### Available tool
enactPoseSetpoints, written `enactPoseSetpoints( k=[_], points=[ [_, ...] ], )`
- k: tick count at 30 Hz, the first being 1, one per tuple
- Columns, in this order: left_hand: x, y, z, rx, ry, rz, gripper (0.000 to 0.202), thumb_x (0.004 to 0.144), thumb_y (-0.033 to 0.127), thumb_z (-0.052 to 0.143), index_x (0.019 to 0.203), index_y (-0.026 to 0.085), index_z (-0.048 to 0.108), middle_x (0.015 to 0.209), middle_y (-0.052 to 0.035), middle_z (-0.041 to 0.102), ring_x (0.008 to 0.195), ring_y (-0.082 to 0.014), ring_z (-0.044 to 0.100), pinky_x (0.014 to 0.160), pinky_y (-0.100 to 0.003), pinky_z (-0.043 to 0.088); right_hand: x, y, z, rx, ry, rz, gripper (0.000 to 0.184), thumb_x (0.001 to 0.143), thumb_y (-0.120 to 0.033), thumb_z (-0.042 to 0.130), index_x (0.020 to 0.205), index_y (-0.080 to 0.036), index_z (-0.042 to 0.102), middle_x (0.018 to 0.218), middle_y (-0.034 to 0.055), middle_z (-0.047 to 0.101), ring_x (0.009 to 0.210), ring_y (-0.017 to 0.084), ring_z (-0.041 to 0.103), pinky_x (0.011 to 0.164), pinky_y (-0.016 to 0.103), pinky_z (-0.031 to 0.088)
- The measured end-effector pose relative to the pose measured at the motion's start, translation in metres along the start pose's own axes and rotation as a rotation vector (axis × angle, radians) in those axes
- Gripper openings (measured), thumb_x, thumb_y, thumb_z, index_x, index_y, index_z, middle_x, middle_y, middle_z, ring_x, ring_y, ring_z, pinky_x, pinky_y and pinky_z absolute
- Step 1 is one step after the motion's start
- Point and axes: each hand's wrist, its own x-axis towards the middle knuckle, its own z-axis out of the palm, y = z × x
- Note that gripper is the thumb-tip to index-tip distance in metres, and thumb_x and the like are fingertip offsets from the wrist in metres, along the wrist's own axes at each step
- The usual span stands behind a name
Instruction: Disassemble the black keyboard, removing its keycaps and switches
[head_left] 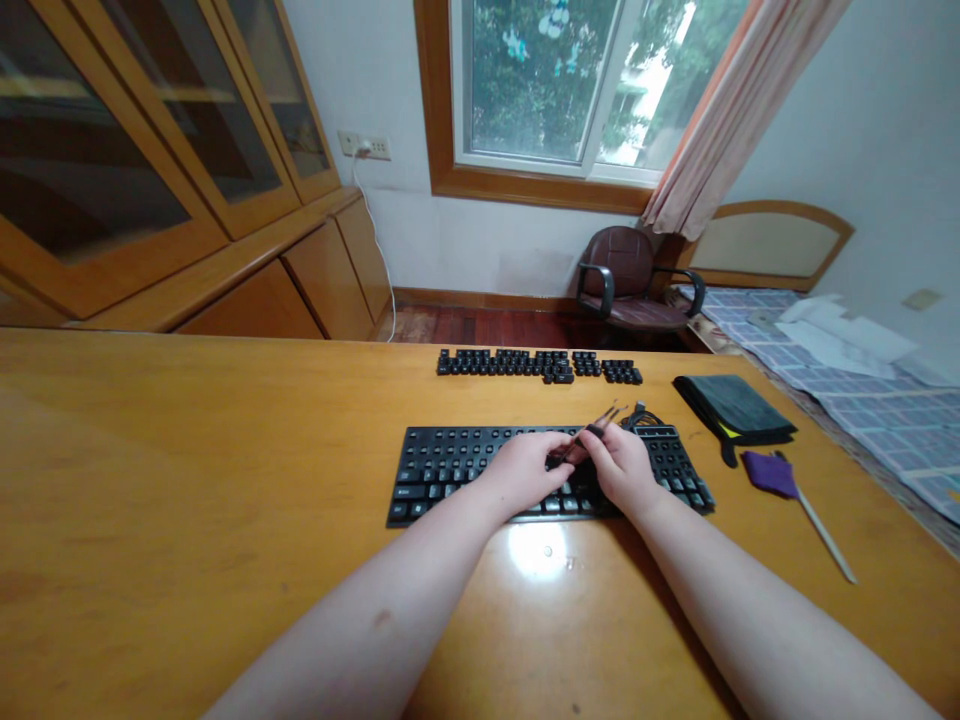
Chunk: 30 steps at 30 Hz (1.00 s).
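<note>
A black keyboard (450,470) lies on the wooden table, with my hands meeting over its right-middle part. Its upper rows show bare key posts, while keycaps sit along the lower rows. My right hand (626,470) is closed around a wire keycap puller (613,410), whose thin prongs point up and away from me. My left hand (529,468) is closed beside it, fingertips pinched near the puller's lower end; whatever sits between them is too small and hidden to name. Both hands cover part of the keys below.
Removed black keycaps (491,362) stand in rows near the far table edge. A coiled cable (641,415) lies behind the keyboard. To the right are a folded dark cloth (731,405) and a purple-headed duster (771,474) with a pale handle. A chair (626,270) stands beyond the table.
</note>
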Motion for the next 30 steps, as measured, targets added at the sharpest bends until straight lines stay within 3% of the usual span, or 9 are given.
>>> enactPoseSetpoints(
  k=[8, 16, 22, 30],
  points=[
    [-0.0006, 0.0018, 0.0002, 0.017, 0.092, -0.038, 0.028, 0.079, 0.02, 0.056, 0.106, 0.024, 0.063, 0.102, -0.0011, 0.068, 0.093, -0.0181, 0.061, 0.084, -0.028, 0.046, -0.0009, 0.0032, 0.0014, 0.213, 0.203, 0.055, 0.032, 0.089, -0.042, 0.045, 0.074, -0.021, 0.063, 0.072, 0.0071, 0.07, 0.07, 0.023, 0.066, 0.07, 0.037, 0.052],
    [0.0002, -0.0025, 0.0032, -0.092, 0.195, -0.094, 0.032, 0.073, 0.019, 0.062, 0.105, 0.019, 0.062, 0.099, -0.0035, 0.068, 0.087, -0.0169, 0.062, 0.083, -0.029, 0.048, -0.0008, 0.0016, 0.0004, 0.154, 0.184, 0.0, 0.036, 0.09, -0.041, 0.042, 0.073, -0.022, 0.067, 0.074, 0.0074, 0.071, 0.073, 0.023, 0.066, 0.073, 0.037, 0.052],
    [-0.0004, -0.0008, 0.0016, -0.067, 0.201, -0.058, 0.022, 0.078, 0.022, 0.058, 0.098, 0.02, 0.064, 0.094, -0.003, 0.068, 0.084, -0.0166, 0.061, 0.08, -0.03, 0.048, -0.0001, 0.0017, 0.0, 0.158, 0.172, 0.006, 0.035, 0.09, -0.042, 0.041, 0.077, -0.022, 0.068, 0.076, 0.0075, 0.071, 0.072, 0.023, 0.066, 0.072, 0.036, 0.052],
    [-0.0004, -0.0066, 0.0053, -0.151, 0.261, -0.131, 0.038, 0.07, 0.02, 0.067, 0.107, 0.02, 0.057, 0.091, -0.0013, 0.068, 0.084, -0.0153, 0.062, 0.081, -0.028, 0.048, 0.0009, 0.0015, -0.0009, 0.15, 0.106, -0.038, 0.036, 0.09, -0.043, 0.04, 0.079, -0.022, 0.067, 0.081, 0.0074, 0.071, 0.074, 0.023, 0.066, 0.072, 0.036, 0.052]
  ],
)
